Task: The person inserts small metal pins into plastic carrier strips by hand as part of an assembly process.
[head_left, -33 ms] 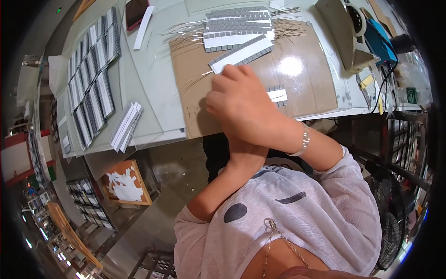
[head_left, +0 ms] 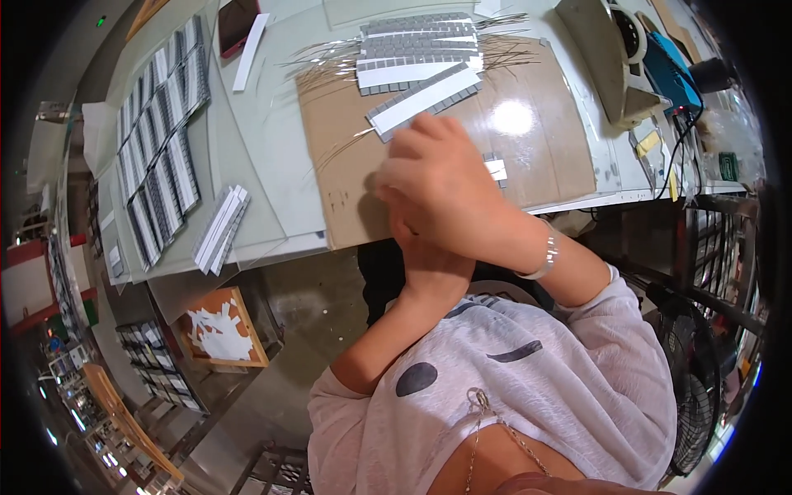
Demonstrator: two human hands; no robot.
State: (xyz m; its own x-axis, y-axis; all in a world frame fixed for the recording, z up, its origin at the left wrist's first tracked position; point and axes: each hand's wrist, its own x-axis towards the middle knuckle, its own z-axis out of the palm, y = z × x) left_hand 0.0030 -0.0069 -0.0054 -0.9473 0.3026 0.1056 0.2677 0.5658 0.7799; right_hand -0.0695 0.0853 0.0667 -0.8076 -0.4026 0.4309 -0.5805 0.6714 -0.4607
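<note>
My right hand (head_left: pixel 441 186) is curled closed with its knuckles upward, over the near left part of a brown board (head_left: pixel 549 136). What its fingers hold, if anything, is hidden. Below it lies my left hand (head_left: pixel 419 254), mostly covered, so its fingers do not show. Just beyond the knuckles, a white strip edged with grey squares (head_left: pixel 425 99) rests at a slant. Behind that strip is a stack of similar strips (head_left: pixel 419 49), with thin wires sticking out at both ends. A short white piece with grey squares (head_left: pixel 496 170) shows partly beside my right hand.
Rows of grey-and-white strips (head_left: pixel 165 136) cover the table's left side, with a small loose bundle (head_left: pixel 221 229) nearer. A phone (head_left: pixel 238 26) and a plain white strip (head_left: pixel 251 51) lie at the back. A beige device (head_left: pixel 606 62) stands at the right, near cables.
My hands have shifted slightly to the right and nearer. My right hand now covers more of the short white piece. The strips and the stack look the same.
</note>
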